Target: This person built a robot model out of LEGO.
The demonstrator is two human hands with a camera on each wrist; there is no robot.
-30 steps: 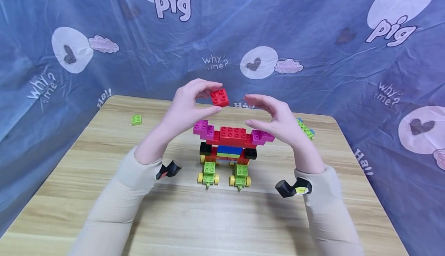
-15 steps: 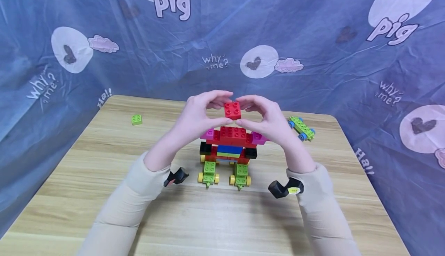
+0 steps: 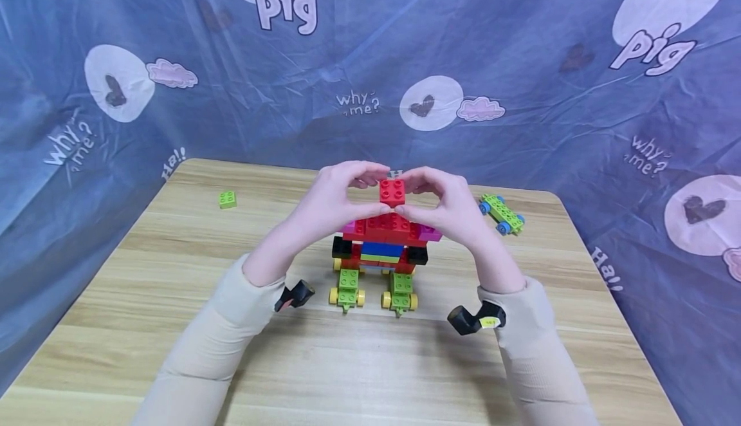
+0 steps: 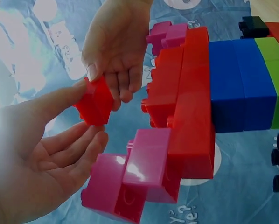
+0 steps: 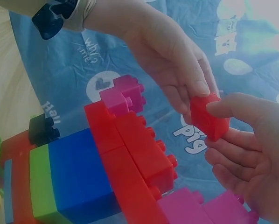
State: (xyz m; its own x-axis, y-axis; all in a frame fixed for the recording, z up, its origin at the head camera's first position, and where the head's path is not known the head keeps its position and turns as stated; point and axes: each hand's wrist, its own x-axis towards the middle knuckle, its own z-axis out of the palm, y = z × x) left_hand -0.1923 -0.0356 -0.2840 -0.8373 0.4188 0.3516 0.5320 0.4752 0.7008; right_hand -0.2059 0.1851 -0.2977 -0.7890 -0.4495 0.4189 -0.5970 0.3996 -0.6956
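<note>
Both hands pinch one small red square plastic brick (image 3: 392, 192) between thumbs and fingertips: the left hand (image 3: 332, 201) from its left, the right hand (image 3: 448, 206) from its right. The brick hangs just above the red top of the multicoloured plastic block figure (image 3: 380, 246) standing mid-table on the wooden table (image 3: 173, 271).

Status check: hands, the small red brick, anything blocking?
Left hand and right hand both pinch the small red brick. Brick just above the block figure, not yet seated. Nothing in the way.
</note>
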